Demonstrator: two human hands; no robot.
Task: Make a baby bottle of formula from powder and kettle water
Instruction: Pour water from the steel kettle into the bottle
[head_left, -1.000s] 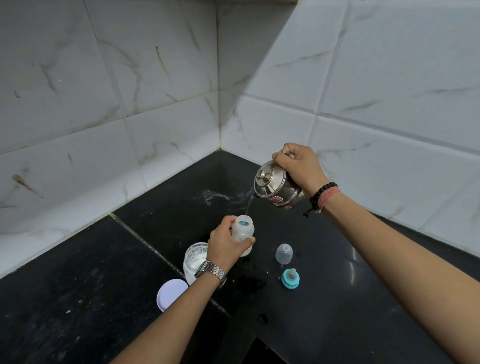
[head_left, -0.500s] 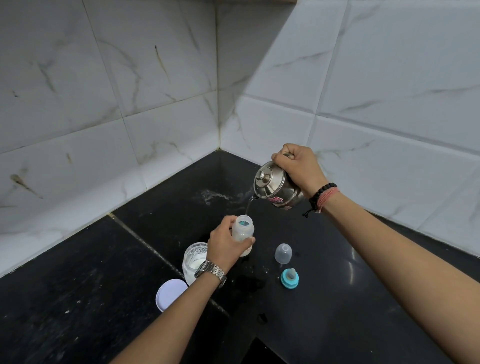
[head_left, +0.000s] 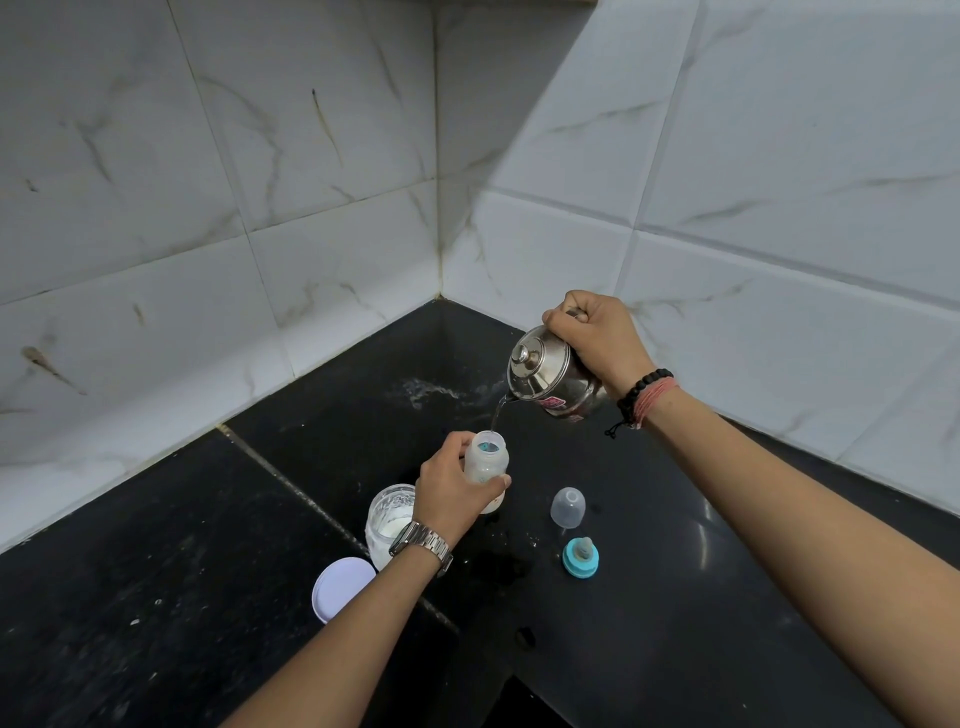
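While water runs in a thin stream from the kettle (head_left: 558, 379) that our right hand (head_left: 597, 338) grips by its handle, our left hand (head_left: 451, 493) wraps around the baby bottle (head_left: 486, 467) just below the spout, holding it upright near the counter (head_left: 727, 597). We do best keeping the tilt shallow and the stream centred over the narrow mouth, watching the level. The powder jar (head_left: 390, 517) sits just behind the left wrist, the teat ring (head_left: 580, 557) to the right of that hand.

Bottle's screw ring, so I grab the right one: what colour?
Teal screw ring, clearest in the head view.
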